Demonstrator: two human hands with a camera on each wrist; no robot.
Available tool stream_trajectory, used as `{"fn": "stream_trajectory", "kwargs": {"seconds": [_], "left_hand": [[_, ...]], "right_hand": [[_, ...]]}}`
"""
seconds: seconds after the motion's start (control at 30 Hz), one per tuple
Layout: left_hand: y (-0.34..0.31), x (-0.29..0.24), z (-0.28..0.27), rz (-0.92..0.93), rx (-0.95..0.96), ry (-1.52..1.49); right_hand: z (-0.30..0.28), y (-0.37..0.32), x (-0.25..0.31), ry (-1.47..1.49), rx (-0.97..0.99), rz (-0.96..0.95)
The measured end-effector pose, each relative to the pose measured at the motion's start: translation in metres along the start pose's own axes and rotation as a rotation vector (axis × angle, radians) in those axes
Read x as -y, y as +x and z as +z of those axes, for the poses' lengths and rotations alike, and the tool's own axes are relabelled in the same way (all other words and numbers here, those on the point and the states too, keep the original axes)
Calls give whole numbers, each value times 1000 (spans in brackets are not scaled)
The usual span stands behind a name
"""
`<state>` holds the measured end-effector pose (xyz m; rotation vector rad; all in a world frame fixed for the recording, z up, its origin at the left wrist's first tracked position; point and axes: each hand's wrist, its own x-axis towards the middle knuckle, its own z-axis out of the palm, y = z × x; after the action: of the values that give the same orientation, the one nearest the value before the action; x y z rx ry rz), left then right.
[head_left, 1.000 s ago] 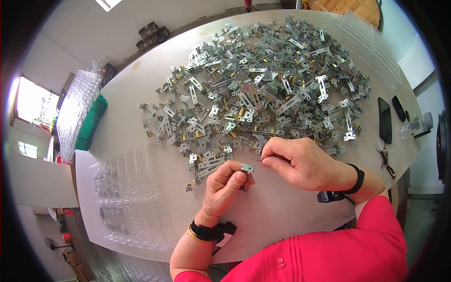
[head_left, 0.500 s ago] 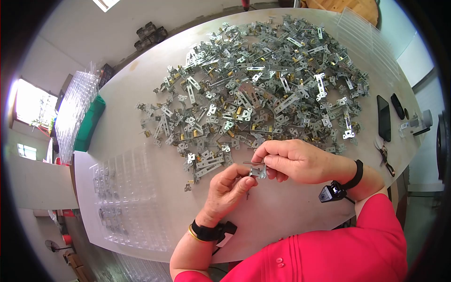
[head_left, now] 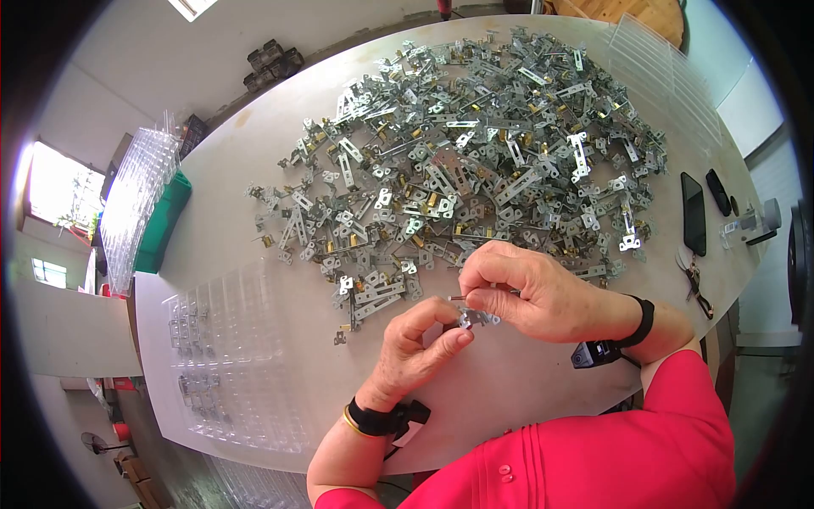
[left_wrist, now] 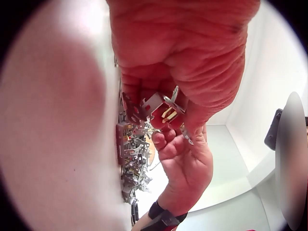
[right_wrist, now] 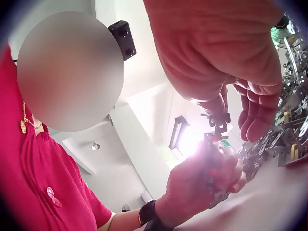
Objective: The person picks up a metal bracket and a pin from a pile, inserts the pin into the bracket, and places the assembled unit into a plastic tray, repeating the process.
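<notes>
My left hand [head_left: 413,350] pinches a small bent metal bracket [head_left: 468,320] between thumb and fingers, just in front of the pile. The left wrist view shows the bracket [left_wrist: 155,107] with brass-coloured strips inside it. Beside it, my right hand [head_left: 543,297] pinches a thin metal pin [head_left: 458,298] with thumb and forefinger. In the right wrist view a small dark metal piece [right_wrist: 219,122] sits at the right hand's [right_wrist: 216,53] fingertips, right above the left hand [right_wrist: 197,178]. Whether the two parts touch, I cannot tell.
A wide pile of metal parts [head_left: 449,170] covers the table's middle. Clear plastic trays [head_left: 229,339] lie at the left, some pockets filled. A green bin [head_left: 163,225] stands beyond them. At the right are a phone [head_left: 694,214] and cutters [head_left: 695,288].
Both hands have shifted slightly, and the bracket has been turned. The right hand came in close to the left and now sits a little higher, with its fingers more bent.
</notes>
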<state>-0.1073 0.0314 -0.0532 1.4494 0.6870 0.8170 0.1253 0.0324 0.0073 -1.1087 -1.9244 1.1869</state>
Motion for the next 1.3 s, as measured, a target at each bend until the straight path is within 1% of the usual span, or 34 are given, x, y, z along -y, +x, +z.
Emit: {"fn": "stream_trajectory", "kwargs": {"seconds": [0.07, 0.1, 0.17, 0.2, 0.23, 0.27, 0.3, 0.37, 0.4, 0.43, 0.47, 0.5, 0.57, 0.6, 0.63, 0.67, 0.7, 0.73, 0.8, 0.87, 0.93, 1.0, 1.03, 1.1, 1.17, 1.2, 1.23, 1.27, 1.3], "left_hand": [[2, 0, -3, 35, 17, 45], [2, 0, -4, 70, 34, 90], [0, 0, 0, 70, 21, 127], [-1, 0, 1, 70, 9, 165], [-2, 0, 3, 70, 8, 165], [-2, 0, 4, 19, -33, 90], [-2, 0, 4, -31, -73, 14], [-1, 1, 4, -4, -93, 14], [-1, 1, 4, 20, -115, 12], [-1, 0, 3, 20, -115, 13], [-2, -1, 2, 3, -106, 26], [-3, -1, 1, -15, -99, 39], [-5, 2, 2, -18, -114, 19], [-5, 3, 3, -21, -129, -2], [-4, 2, 3, -20, -130, -2], [-4, 0, 4, -12, -121, -51], [-3, -3, 4, -3, -112, -100], [-4, -5, 3, -2, -115, -99], [-5, -9, 2, -93, -116, -182], [-3, -11, 1, -109, -98, -191], [-2, -13, -1, -124, -78, -199], [-1, -15, -4, -146, 77, -181], [-1, -14, -5, -146, 78, -182], [-1, -13, -6, -149, 144, -161], [-2, -10, -5, -132, 114, -135], [-3, -9, -3, -115, 84, -109], [-3, -8, -1, -114, 83, -109], [-4, -7, 0, -103, 31, -120], [-4, -6, 1, -92, -20, -132]], "right_hand": [[3, 0, -3, 20, -24, -95], [3, 1, -3, 20, -24, -95], [5, 4, 1, -24, -70, -278], [5, 4, 3, -24, -69, -278], [5, 4, 5, -28, -112, -286], [6, 3, 7, -33, -156, -294], [5, 3, 6, -34, -157, -294], [1, 1, 5, -53, -127, -187], [0, 0, 4, -54, -128, -187], [0, 0, 2, -72, -100, -148], [0, 0, 1, -89, -72, -109], [0, 0, 3, -88, -72, -109], [1, 0, 10, 83, 39, 91], [1, 1, 8, 83, 39, 91], [2, 1, 6, 82, -1, 55], [3, 3, 5, 80, -40, 18], [3, 3, 5, 80, -37, 16], [3, 3, 4, 132, -50, 50], [2, 4, 4, 184, -64, 84], [1, 4, 3, 255, -109, 120], [-1, 6, 6, 252, -137, 124], [-3, 6, 7, 248, -166, 128], [-3, 6, 6, 248, -159, 132], [-3, 6, 2, 248, -153, 136], [-1, 6, -4, 167, -181, 60], [-2, 7, -4, 167, -181, 60], [-3, 9, -3, 23, -276, -94], [-4, 10, -2, -121, -368, -250], [-5, 9, 0, -121, -367, -250]]}}
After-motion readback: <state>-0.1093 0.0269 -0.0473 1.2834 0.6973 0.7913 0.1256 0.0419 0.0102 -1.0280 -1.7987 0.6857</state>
